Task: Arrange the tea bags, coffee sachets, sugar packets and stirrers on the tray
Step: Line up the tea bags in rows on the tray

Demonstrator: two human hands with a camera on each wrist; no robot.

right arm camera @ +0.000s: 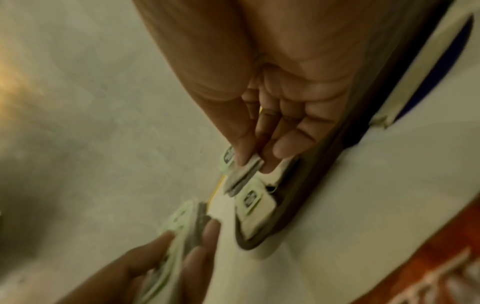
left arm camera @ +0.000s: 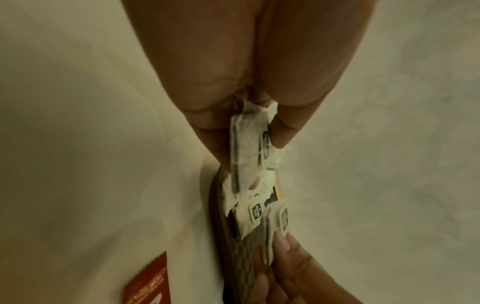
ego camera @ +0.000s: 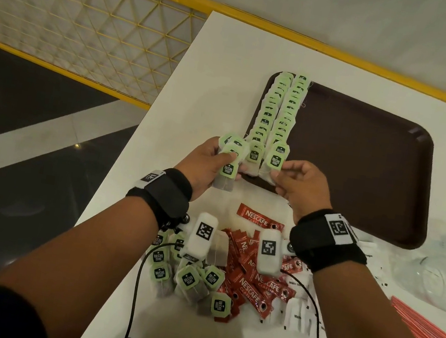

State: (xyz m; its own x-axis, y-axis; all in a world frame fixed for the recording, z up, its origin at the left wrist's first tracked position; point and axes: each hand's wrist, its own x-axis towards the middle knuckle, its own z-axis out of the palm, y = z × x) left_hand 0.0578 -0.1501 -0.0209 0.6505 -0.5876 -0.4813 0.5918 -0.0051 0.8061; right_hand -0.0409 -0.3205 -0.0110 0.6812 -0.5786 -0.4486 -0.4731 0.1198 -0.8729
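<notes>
The left hand (ego camera: 204,166) grips a small stack of green-tagged paper tea bags (ego camera: 229,159), while the right hand (ego camera: 299,185) pinches 1 more tea bag (ego camera: 270,173) at the near end of 2 rows on the dark brown plastic tray (ego camera: 363,162). They look light, soft and tearable, best pinched flat by the edges.

Head view dim, warm indoor light, fairly sharp at centre; straight lines bow toward the edges, slight smear on the railing (ego camera: 72,25). Small glare spot on the dark floor (ego camera: 78,145). Both wrist views dark, yellowish, grainy, heavily blurred; right wrist view worst, soft orange glow at its left edge.
</notes>
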